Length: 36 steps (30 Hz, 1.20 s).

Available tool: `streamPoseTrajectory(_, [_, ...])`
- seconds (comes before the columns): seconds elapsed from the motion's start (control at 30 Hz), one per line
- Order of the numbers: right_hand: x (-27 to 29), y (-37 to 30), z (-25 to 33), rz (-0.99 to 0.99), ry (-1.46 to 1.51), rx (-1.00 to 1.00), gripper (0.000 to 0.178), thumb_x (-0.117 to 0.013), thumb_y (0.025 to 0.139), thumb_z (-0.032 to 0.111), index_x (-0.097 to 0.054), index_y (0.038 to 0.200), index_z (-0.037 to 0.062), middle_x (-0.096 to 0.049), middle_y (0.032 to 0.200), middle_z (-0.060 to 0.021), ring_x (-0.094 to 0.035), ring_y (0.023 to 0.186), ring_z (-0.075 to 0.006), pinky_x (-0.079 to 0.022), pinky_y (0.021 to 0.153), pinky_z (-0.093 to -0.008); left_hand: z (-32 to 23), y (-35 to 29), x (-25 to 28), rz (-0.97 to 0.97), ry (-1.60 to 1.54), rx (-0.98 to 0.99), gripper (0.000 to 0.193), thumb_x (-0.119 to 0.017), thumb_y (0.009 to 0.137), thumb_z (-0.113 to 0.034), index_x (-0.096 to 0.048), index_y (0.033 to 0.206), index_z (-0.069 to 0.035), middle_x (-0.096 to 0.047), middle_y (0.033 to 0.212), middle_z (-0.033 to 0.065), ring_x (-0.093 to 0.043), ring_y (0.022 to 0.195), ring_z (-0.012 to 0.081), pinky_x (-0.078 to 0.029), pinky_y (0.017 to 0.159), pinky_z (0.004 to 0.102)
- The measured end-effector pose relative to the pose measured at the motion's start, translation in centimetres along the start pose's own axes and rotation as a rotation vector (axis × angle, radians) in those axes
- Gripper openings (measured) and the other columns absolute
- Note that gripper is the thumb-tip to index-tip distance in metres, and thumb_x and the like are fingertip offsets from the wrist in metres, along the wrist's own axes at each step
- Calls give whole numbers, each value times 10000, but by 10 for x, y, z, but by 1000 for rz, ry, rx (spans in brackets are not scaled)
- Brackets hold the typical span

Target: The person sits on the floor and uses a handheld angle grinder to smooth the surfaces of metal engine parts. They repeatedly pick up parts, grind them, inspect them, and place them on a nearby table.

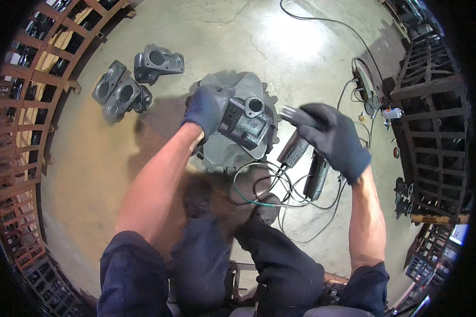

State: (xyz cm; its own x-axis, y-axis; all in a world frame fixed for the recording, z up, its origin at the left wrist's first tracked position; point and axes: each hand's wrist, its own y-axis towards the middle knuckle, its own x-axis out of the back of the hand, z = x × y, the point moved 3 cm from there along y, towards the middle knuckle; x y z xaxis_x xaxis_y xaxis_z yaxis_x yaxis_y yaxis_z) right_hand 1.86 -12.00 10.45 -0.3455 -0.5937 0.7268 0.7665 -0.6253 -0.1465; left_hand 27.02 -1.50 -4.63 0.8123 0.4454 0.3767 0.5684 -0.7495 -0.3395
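My left hand, in a dark blue glove, grips the side of a grey cast-metal housing. The casting has a round flanged opening facing up and lies tilted on a round dark support with a toothed rim. To the right of it my right hand, in a dark glove, is closed around a dark tool with a shiny metal end. Motion blurs that tool, and I cannot make out its kind. Below this hand, two corded power tools with dark grips lie close together.
Several similar castings rest on the floor at the far left. Looped cables lie before my feet. A power strip and a small spray can are at the right. Slatted metal crates line both sides.
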Motion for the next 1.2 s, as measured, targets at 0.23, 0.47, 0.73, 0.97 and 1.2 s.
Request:
streamPoseTrajectory(0.23, [-30,60,30,180,-350,77,341,-710,828,203,-678,1116,23,-688,988,-211,-681,898,-351,-537,821,-394,-8,-5,2,-5,54,87,395,-649,859,-375,-730,1009,-18,-721,958,211,-710,878,342,-538,777,410])
streamPoseTrajectory(0.47, [-43,76,48,175,-575,271,304,-705,800,151,-677,1082,40,-676,964,-185,-668,896,-368,-534,799,-430,-7,-4,-5,-44,54,-66,366,-668,883,-365,-723,984,-17,-726,942,183,-713,854,322,-543,740,390])
streamPoseTrajectory(0.73, [-47,75,53,115,-434,435,346,-720,788,111,-658,1119,31,-673,957,-171,-669,886,-358,-534,795,-416,13,8,-8,-86,675,-589,255,-587,914,-192,-689,1002,24,-689,824,81,-559,706,143,-490,653,341])
streamPoseTrajectory(0.97, [-51,76,49,155,-435,357,372,-719,789,110,-657,1144,21,-680,998,-171,-669,912,-359,-534,811,-409,-7,-5,2,-4,169,28,453,-582,923,-437,-721,1019,-16,-718,969,206,-701,904,354,-529,798,403])
streamPoseTrajectory(1.2, [-60,75,36,112,-383,310,375,-711,782,108,-661,1142,14,-682,1004,-197,-676,892,-357,-545,809,-400,-12,-7,3,-5,171,-48,378,-574,926,-312,-695,985,42,-710,871,173,-631,773,237,-509,715,381])
